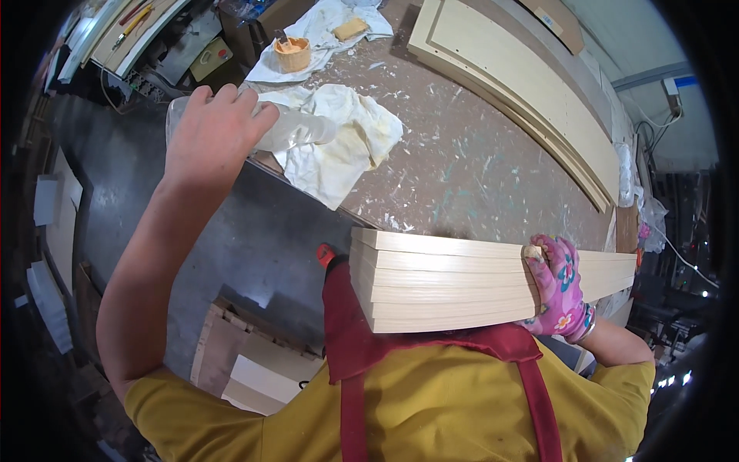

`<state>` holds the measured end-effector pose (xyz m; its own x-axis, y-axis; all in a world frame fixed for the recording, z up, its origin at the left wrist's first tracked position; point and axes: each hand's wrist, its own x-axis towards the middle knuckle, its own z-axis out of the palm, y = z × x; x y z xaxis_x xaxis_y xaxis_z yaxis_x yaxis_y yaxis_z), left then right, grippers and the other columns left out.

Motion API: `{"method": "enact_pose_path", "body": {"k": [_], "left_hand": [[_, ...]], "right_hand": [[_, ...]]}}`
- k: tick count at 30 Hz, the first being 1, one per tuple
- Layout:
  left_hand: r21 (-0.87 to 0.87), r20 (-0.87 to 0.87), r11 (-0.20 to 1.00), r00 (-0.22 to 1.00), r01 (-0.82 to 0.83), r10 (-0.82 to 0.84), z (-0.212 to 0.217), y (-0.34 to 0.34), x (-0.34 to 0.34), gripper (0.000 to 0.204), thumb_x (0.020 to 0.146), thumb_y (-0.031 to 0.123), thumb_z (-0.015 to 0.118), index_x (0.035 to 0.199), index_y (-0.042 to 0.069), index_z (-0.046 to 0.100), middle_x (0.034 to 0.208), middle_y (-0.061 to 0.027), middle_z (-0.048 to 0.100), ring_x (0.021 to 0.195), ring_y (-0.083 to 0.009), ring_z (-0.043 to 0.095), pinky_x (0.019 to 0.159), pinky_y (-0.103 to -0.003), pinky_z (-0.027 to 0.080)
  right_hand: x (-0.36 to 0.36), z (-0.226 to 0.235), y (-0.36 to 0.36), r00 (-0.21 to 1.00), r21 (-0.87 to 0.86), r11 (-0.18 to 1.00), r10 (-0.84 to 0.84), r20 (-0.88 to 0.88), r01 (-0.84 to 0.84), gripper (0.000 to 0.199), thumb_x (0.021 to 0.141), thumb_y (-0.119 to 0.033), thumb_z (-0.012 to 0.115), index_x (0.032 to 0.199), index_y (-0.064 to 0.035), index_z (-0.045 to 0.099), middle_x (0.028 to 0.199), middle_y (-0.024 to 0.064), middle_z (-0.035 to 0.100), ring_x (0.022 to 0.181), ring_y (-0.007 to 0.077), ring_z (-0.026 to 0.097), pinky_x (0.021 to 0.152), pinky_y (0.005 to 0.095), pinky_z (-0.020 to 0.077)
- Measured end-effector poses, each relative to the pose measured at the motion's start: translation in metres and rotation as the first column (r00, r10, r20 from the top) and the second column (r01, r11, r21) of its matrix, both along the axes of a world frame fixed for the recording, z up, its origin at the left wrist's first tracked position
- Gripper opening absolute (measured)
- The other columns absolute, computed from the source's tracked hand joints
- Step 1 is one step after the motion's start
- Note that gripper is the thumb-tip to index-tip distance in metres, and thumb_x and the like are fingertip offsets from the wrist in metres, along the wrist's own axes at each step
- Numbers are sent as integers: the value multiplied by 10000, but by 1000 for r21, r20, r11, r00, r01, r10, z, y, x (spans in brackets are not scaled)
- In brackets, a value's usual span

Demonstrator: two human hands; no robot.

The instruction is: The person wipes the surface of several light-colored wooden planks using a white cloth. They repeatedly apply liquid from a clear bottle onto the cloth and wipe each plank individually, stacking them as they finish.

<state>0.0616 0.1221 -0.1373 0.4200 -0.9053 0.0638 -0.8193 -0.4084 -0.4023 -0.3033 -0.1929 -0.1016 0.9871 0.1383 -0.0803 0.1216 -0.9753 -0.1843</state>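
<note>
My bare left hand [217, 131] is wrapped round a clear plastic bottle [296, 129]. The bottle lies tipped sideways, its narrower end over a stained white cloth [350, 158] at the table's left edge. In front of my body, a stack of pale wooden boards [446, 281] rests along the near edge of the worktable [469, 173]. At its right part is my right hand [560, 289], in a pink flowered glove. The gloved fingers are curled against the boards, and a small beige piece [532, 252] shows at their tips; its kind is unclear.
An orange tub [292, 55] with a tool in it stands on another white cloth, near a yellow sponge [351, 29]. Long cream panels [531, 85] lie at the far right. Brushes or pencils [132, 21] lie at upper left. A cardboard box [223, 346] sits on the floor.
</note>
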Motion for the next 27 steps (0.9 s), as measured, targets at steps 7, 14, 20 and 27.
{"method": "enact_pose_path", "body": {"k": [7, 14, 20, 27], "left_hand": [[-19, 34, 999, 999, 37, -36, 20, 7, 7, 355, 743, 15, 632, 1071, 147, 601, 946, -44, 589, 982, -222, 585, 901, -393, 430], [3, 93, 999, 995, 41, -42, 16, -9, 17, 290, 790, 20, 607, 1047, 151, 583, 960, -38, 591, 1004, -218, 583, 908, -369, 432], [44, 115, 998, 992, 41, -46, 20, -4, 7, 284, 797, 16, 616, 1044, 155, 592, 960, -35, 594, 984, -210, 591, 900, -362, 439], [-5, 91, 1000, 996, 13, -12, 25, -6, 12, 307, 793, 6, 626, 1064, 147, 603, 957, -41, 601, 990, -214, 594, 897, -358, 437]], "right_hand": [[-4, 1, 5, 1000, -4, 1000, -3, 5, 3, 1078, 534, -527, 836, 1439, -147, 390, 1337, 248, 454, 1180, 432, 482, 1022, 617, 316], [-6, 1, 3, 1000, -11, 1000, -7, -3, 7, 1082, 510, -500, 843, 1434, -155, 398, 1347, 246, 447, 1191, 434, 472, 1030, 616, 309], [-8, 1, 3, 1000, -19, 1000, -16, -15, 15, 1090, 486, -483, 847, 1429, -155, 411, 1348, 242, 448, 1195, 429, 470, 1031, 615, 307], [-5, 2, 4, 1000, -12, 1000, -12, -12, 12, 1122, 485, -481, 845, 1457, -147, 394, 1355, 243, 444, 1187, 430, 476, 1029, 602, 315]]}}
